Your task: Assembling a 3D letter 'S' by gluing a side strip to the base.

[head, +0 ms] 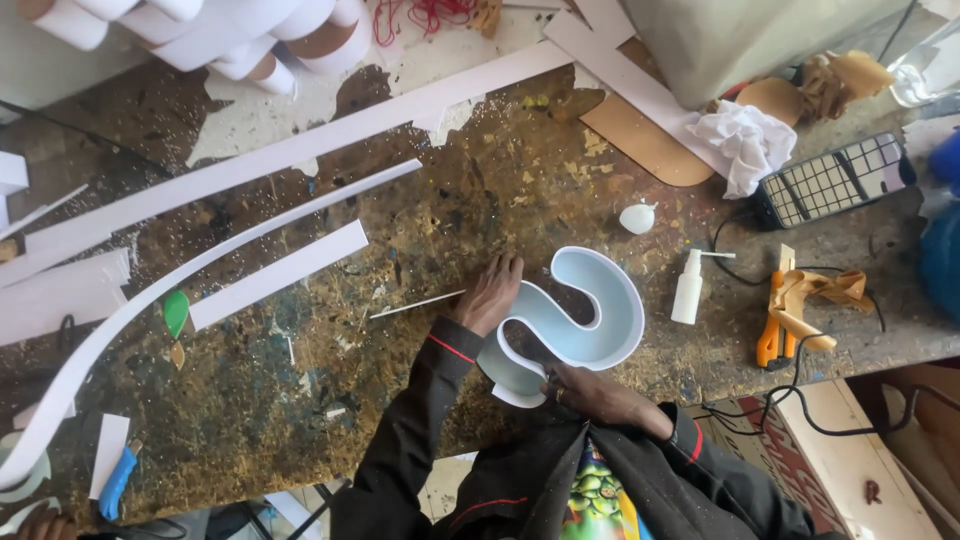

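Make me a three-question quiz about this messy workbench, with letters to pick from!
1. Where is the small white spray bottle?
A. just beside the curvy S-shaped piece
B. on the floor
C. in a hand

2. What colour are the long flat strips on the workbench?
A. red
B. white
C. black

3. What are the hands doing?
A. both lifted in the air
B. both touching the curvy S-shaped piece
C. both holding the glue gun

Answers:
1 A, it stands on the bench next to the piece.
2 B, they are plainly white.
3 B, the left hand presses its top side and the right hand grips its bottom end.
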